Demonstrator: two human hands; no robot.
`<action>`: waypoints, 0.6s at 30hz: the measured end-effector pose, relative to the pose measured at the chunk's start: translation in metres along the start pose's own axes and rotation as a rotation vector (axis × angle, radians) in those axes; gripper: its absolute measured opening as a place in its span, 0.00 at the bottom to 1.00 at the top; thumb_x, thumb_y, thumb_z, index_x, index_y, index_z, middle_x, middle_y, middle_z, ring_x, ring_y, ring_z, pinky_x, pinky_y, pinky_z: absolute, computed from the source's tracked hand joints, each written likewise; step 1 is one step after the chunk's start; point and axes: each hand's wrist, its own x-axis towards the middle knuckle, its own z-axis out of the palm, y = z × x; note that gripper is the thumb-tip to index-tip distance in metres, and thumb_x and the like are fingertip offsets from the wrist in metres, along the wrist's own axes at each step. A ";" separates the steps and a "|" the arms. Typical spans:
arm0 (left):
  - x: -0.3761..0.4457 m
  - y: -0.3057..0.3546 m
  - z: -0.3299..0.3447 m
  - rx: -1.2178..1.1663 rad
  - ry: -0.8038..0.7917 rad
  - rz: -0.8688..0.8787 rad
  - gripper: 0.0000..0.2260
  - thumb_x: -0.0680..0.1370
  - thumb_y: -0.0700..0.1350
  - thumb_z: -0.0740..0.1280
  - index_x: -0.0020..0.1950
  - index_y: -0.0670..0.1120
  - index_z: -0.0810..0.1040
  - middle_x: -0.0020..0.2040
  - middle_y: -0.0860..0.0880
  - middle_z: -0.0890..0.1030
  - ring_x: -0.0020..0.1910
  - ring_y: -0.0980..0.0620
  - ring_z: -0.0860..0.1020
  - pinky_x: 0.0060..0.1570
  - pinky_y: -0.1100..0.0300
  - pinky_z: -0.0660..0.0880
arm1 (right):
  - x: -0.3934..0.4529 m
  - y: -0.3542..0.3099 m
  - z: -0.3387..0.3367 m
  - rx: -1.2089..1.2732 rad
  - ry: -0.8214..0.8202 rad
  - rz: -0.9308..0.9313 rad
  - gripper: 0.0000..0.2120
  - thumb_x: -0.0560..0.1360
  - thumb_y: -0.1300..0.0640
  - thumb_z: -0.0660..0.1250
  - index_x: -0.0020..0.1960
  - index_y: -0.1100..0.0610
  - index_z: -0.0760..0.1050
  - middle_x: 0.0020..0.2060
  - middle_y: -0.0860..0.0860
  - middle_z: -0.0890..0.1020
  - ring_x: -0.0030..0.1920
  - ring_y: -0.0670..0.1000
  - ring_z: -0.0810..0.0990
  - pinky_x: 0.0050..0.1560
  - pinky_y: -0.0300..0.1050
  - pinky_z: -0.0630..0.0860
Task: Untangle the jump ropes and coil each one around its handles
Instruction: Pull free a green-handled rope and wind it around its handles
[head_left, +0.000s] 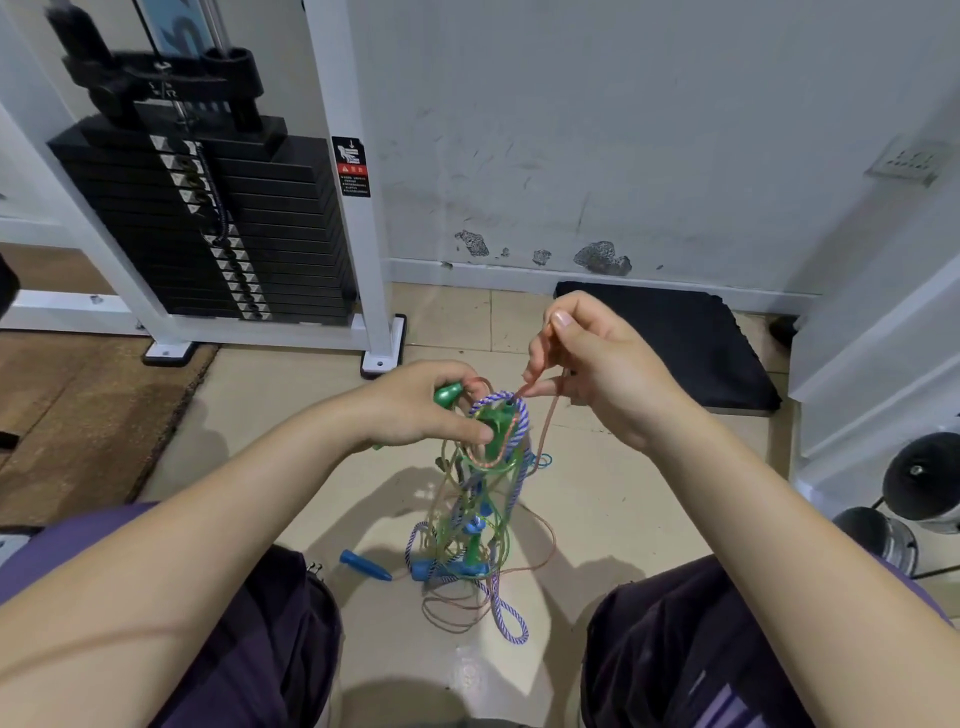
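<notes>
Lower centre of the frame: a tangle of jump ropes (467, 525) hangs between the person's knees, its lowest loops lying on the tile floor (597, 519). A blue handle (364, 565) rests on the floor at lower left of the tangle. Centre: the left hand (415, 405) grips the green handles (491, 421) at the top of the tangle, fingers curled. The right hand (597, 364) pinches an orange rope (545, 431). Upper left: weight stack (208, 223). Right of centre: black mat (670, 343).

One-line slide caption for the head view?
Left hand grips green handles; right hand pinches the pink rope from the tangle.
</notes>
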 end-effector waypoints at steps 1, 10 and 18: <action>-0.001 -0.001 -0.001 0.010 0.022 0.002 0.09 0.71 0.44 0.78 0.44 0.45 0.79 0.41 0.52 0.79 0.37 0.60 0.75 0.41 0.65 0.70 | 0.001 0.000 -0.004 -0.021 0.042 -0.008 0.10 0.84 0.60 0.53 0.45 0.58 0.67 0.34 0.55 0.76 0.36 0.53 0.77 0.45 0.56 0.79; -0.003 0.001 0.006 -0.163 -0.035 -0.128 0.14 0.73 0.39 0.75 0.56 0.51 0.81 0.40 0.55 0.80 0.38 0.57 0.74 0.31 0.63 0.66 | 0.000 0.002 0.001 0.038 0.040 0.030 0.10 0.84 0.59 0.53 0.45 0.58 0.67 0.38 0.59 0.79 0.39 0.56 0.79 0.43 0.53 0.81; -0.003 0.007 0.012 -0.240 0.075 -0.157 0.11 0.77 0.49 0.71 0.53 0.43 0.81 0.34 0.55 0.78 0.24 0.62 0.70 0.27 0.68 0.64 | 0.000 0.000 0.005 0.186 0.006 0.048 0.11 0.84 0.59 0.53 0.45 0.58 0.68 0.38 0.58 0.79 0.41 0.56 0.80 0.45 0.54 0.82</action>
